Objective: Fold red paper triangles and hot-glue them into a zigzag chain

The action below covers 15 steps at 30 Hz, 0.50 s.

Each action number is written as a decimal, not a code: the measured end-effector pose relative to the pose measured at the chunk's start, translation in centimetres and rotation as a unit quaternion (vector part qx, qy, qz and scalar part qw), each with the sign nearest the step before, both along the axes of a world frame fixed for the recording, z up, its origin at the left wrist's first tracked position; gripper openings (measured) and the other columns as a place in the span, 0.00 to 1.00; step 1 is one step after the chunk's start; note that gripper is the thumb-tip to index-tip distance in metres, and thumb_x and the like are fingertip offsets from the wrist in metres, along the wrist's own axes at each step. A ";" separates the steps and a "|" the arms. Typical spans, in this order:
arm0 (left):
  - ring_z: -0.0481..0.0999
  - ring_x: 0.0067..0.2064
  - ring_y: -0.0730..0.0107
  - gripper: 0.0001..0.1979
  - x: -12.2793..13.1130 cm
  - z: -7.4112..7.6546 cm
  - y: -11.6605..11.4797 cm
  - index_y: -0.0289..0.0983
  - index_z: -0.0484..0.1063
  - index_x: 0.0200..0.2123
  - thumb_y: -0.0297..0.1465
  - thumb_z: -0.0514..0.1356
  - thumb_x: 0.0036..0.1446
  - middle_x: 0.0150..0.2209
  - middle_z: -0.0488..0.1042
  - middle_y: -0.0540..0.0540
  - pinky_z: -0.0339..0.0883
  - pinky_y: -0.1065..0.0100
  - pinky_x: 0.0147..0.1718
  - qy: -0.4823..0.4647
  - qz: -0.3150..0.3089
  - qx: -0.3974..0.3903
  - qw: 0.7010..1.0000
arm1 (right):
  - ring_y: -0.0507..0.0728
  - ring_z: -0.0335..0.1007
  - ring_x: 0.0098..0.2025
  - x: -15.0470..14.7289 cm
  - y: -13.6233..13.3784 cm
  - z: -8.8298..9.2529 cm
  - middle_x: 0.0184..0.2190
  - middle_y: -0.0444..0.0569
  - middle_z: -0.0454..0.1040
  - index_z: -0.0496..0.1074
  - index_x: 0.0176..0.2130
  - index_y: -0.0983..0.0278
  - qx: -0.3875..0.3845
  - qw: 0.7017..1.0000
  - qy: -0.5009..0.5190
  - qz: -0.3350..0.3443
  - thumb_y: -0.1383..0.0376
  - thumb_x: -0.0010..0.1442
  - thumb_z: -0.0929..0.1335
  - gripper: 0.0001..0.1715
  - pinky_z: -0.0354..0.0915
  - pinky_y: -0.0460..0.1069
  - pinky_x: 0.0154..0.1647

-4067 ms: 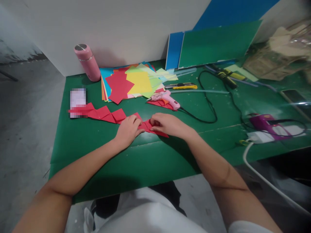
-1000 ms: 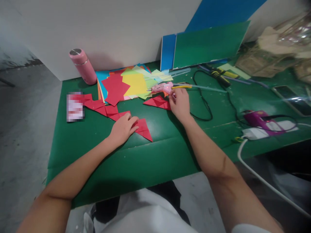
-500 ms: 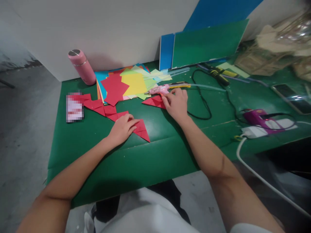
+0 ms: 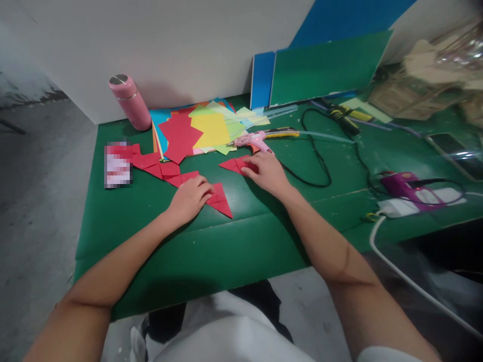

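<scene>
My left hand (image 4: 190,196) rests with curled fingers on the near end of a chain of folded red paper pieces (image 4: 169,173), pressing a red triangle (image 4: 221,200) onto the green mat (image 4: 211,241). My right hand (image 4: 264,172) lies on a separate folded red paper piece (image 4: 233,164), fingers pressed down on its right side. A pink glue gun (image 4: 253,141) lies just beyond that hand, apart from it.
A stack of coloured paper sheets (image 4: 196,128) and a pink bottle (image 4: 130,102) stand at the back. A yellow-handled cutter (image 4: 283,133), a black cable (image 4: 317,161), a purple glue gun (image 4: 405,185) on a white power strip (image 4: 415,203), and green and blue boards (image 4: 324,68) lie to the right.
My right hand left the pink glue gun at the back and came down onto the loose folded red piece. My left hand stayed on the red chain.
</scene>
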State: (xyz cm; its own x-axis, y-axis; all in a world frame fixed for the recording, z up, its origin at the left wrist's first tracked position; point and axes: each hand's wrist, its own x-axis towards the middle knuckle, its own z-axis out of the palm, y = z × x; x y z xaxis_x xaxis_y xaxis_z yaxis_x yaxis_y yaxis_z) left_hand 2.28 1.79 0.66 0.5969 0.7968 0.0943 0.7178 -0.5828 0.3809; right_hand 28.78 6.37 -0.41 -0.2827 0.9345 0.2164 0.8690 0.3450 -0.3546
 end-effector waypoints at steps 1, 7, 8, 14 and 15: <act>0.71 0.41 0.62 0.08 -0.2 0.0 0.2 0.37 0.72 0.39 0.30 0.53 0.65 0.41 0.70 0.43 0.66 0.62 0.42 0.003 0.009 -0.001 1.000 | 0.63 0.68 0.41 0.0 -0.2 0.2 0.33 0.55 0.75 0.76 0.38 0.63 -0.016 1.000 0.015 0.015 0.58 0.60 0.65 0.14 0.62 0.56 0.42; 0.71 0.42 0.62 0.07 -1.5 0.1 0.9 0.37 0.70 0.39 0.29 0.53 0.64 0.41 0.70 0.44 0.66 0.62 0.41 -0.011 0.032 -0.007 0.999 | 0.63 0.68 0.45 0.0 -0.6 0.6 0.39 0.53 0.73 0.75 0.31 0.60 -0.007 0.996 0.081 0.037 0.59 0.58 0.68 0.09 0.63 0.59 0.48; 0.71 0.42 0.62 0.07 -1.5 0.2 0.9 0.37 0.70 0.39 0.29 0.52 0.64 0.41 0.70 0.44 0.66 0.63 0.41 -0.012 0.033 -0.007 0.999 | 0.64 0.67 0.48 0.0 -0.6 0.5 0.42 0.54 0.72 0.75 0.31 0.60 0.001 0.996 0.085 0.034 0.59 0.57 0.68 0.08 0.62 0.61 0.50; 0.71 0.42 0.61 0.09 -1.7 0.1 1.0 0.36 0.69 0.40 0.31 0.51 0.66 0.41 0.71 0.43 0.66 0.63 0.41 0.001 0.017 0.011 1.000 | 0.67 0.64 0.55 0.3 -0.3 -0.1 0.50 0.55 0.72 0.74 0.30 0.62 -0.042 0.993 0.094 0.062 0.60 0.55 0.69 0.07 0.58 0.64 0.54; 0.71 0.42 0.61 0.09 -1.7 -0.1 1.0 0.35 0.70 0.40 0.31 0.52 0.66 0.41 0.71 0.42 0.66 0.62 0.41 0.000 0.010 0.018 1.000 | 0.66 0.66 0.54 0.3 -0.3 -0.1 0.49 0.55 0.73 0.74 0.29 0.62 -0.050 0.991 0.098 0.070 0.60 0.55 0.69 0.08 0.59 0.63 0.54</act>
State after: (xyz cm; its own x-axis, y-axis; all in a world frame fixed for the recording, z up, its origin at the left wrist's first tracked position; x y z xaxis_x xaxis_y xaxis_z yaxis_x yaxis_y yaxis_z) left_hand 0.55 2.79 0.56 0.5804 0.8050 0.1233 0.7301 -0.5814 0.3591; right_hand 29.08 6.04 -0.51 -0.3726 0.9085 0.1890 0.7257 0.4122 -0.5508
